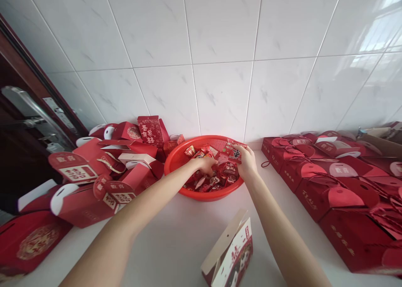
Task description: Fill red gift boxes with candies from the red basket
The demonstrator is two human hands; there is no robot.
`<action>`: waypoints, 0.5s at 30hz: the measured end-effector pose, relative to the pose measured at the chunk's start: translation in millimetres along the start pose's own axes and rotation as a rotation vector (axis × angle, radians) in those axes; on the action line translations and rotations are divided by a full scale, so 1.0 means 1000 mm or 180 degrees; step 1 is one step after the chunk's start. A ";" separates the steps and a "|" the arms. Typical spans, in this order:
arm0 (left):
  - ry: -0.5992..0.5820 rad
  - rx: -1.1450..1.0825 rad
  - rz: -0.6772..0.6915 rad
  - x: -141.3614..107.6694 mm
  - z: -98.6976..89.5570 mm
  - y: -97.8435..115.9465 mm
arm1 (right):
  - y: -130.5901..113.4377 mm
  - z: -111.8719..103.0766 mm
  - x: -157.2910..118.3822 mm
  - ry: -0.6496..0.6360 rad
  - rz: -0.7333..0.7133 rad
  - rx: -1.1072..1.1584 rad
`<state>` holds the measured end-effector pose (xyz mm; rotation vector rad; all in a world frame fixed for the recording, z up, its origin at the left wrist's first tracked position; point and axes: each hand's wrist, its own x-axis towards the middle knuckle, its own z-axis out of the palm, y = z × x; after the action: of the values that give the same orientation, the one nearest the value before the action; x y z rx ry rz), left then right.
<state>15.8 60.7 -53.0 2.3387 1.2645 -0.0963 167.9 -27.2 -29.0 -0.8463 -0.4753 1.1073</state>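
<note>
Inside red basket | left grip: half-curled among sweets | right grip: pinching red packet

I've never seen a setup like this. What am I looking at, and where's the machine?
There is no machine here: these are a person's bare hands, and the one picture comes from a camera on their head, looking forward and down. On the white surface stands a red plastic basket of wrapped sweets. The left hand reaches in among them; the right hand is at the basket's right side, touching a red printed packet. Whether either grips anything is unclear. Red gift boxes sit left, corded ones right, and a red-and-white box nearest.
</note>
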 end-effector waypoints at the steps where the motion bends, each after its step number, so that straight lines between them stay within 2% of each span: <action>1: 0.0016 -0.0048 0.0022 -0.001 -0.002 0.000 | 0.000 0.000 0.000 -0.0009 -0.0004 -0.0007; 5: 0.0210 -0.0271 0.0146 -0.004 -0.011 0.000 | 0.000 0.000 0.000 -0.0025 0.0005 -0.0008; 11: 0.0847 -0.0768 0.0358 -0.009 -0.027 -0.005 | 0.000 0.000 0.000 -0.0009 0.0023 0.0050; 15: 0.1011 -0.1139 0.0361 -0.008 -0.031 -0.008 | -0.001 0.000 0.000 -0.0002 0.0046 0.0088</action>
<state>-0.2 72.3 -26.8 2.1570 1.1706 0.5152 167.8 -27.6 -28.3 -0.8264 -0.4543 1.1250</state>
